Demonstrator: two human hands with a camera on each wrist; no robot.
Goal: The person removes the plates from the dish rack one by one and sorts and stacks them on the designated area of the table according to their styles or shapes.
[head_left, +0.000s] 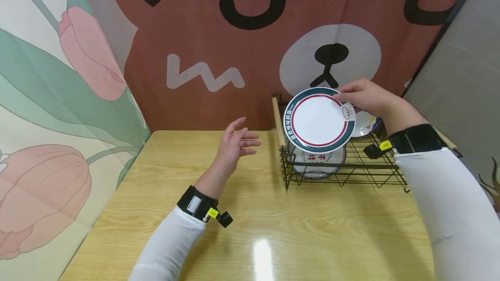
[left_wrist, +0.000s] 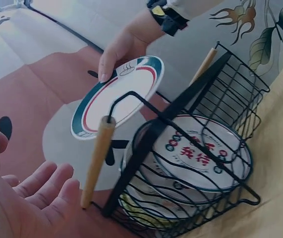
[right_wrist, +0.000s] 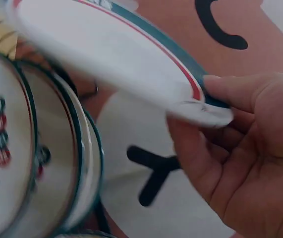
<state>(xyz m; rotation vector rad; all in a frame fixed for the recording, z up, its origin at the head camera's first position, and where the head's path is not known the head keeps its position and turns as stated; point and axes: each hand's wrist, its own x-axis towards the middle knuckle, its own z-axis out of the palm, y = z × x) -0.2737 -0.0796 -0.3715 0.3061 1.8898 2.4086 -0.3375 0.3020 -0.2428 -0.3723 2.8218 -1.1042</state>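
Flowered cloth [head_left: 43,203] covers the left side of the room; cloth printed with a bear [head_left: 203,112] hangs across the far side, behind a wood-grain table [head_left: 129,229]. Light reflects off the near part of the tabletop.

Left hand [head_left: 234,144]: positioned above the middle of the table, left of the rack [head_left: 343,166]. Fingers are extended and spread; grip is released, holding nothing. A black wristband [head_left: 198,204] sits between this hand and a white sleeve.

Rack: black wire, wooden handle [head_left: 278,122] at the left end, standing on the far right part of the table. Several stacked plates [left_wrist: 200,153] occupy its left end; red characters mark the face of the nearest one.

Held plate [head_left: 318,120]: raised above the rack's left end, tilted, face towards the near side. It is white, with a red ring and a teal rim.

Right hand [head_left: 367,96]: pinches the held plate by its right rim, between thumb and fingers. Grip is closed on that rim. Below this hand, a flowered dish [head_left: 363,125] shows, partly hidden. Grey fabric [head_left: 461,81] bounds the right side.
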